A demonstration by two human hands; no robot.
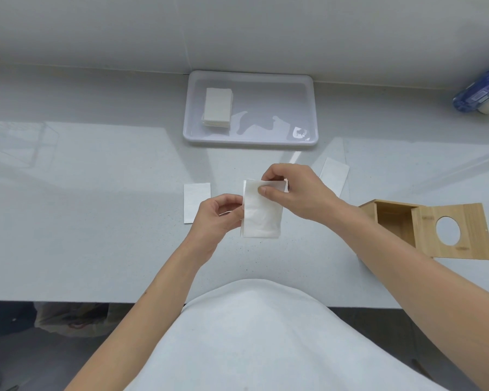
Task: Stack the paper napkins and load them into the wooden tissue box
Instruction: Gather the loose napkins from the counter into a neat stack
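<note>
Both hands hold a small stack of white paper napkins (261,214) above the counter in front of me. My right hand (294,190) pinches its top edge, thumb on the front. My left hand (219,214) grips its left edge. One folded napkin (196,203) lies flat on the counter left of my hands, another napkin (334,176) lies to the right behind my right wrist. The wooden tissue box (393,218) stands at the right with its lid (455,231), which has a round hole, swung open flat.
A white plastic tray (305,111) sits at the back against the wall with a pile of folded napkins (218,110) in its left part. A blue wrapped package (480,94) lies at the far right. The counter's front edge runs just before my body.
</note>
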